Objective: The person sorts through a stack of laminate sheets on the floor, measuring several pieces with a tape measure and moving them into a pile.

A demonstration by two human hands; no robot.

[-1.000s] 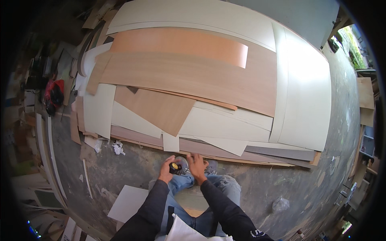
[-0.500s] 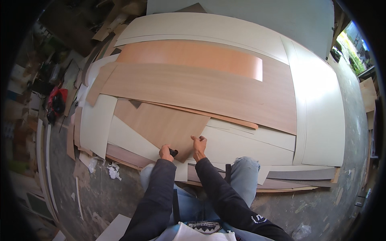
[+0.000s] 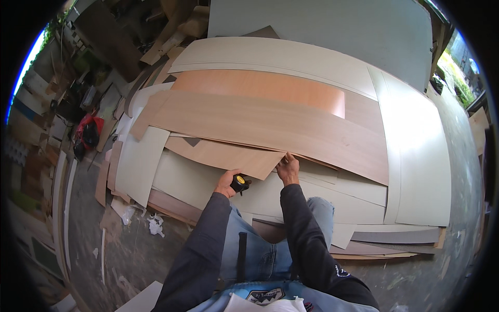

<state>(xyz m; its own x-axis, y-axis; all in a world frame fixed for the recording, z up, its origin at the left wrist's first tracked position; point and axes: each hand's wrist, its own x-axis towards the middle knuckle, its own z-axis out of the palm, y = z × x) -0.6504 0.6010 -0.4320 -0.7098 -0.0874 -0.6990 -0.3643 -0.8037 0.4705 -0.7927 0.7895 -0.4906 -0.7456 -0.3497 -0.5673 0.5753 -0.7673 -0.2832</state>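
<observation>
My left hand (image 3: 226, 183) is closed around a black and yellow tape measure (image 3: 239, 182), just below the near edge of a tan wood-grain sheet (image 3: 236, 159). With its fingers pinched at the sheet's right corner, my right hand (image 3: 288, 169) holds that thin sheet lifted and bent. The sheet's left end stays down on the pile. Beyond it lies a long tan wood-grain panel (image 3: 260, 122), and behind that a glossy orange-brown strip (image 3: 260, 86). Cream sheets (image 3: 192, 177) lie under the raised one.
A wide white sheet (image 3: 421, 156) covers the right side of the pile. Behind stands a large grey-blue board (image 3: 322, 36). Crumpled white plastic (image 3: 156, 225) lies on the concrete floor (image 3: 171, 249) at left, and a red bag (image 3: 89, 130) sits farther off among clutter.
My right hand has moved up and away with the sheet's corner, bending the sheet upward. My left hand has turned, showing the tape measure's yellow face. The view has shifted slightly.
</observation>
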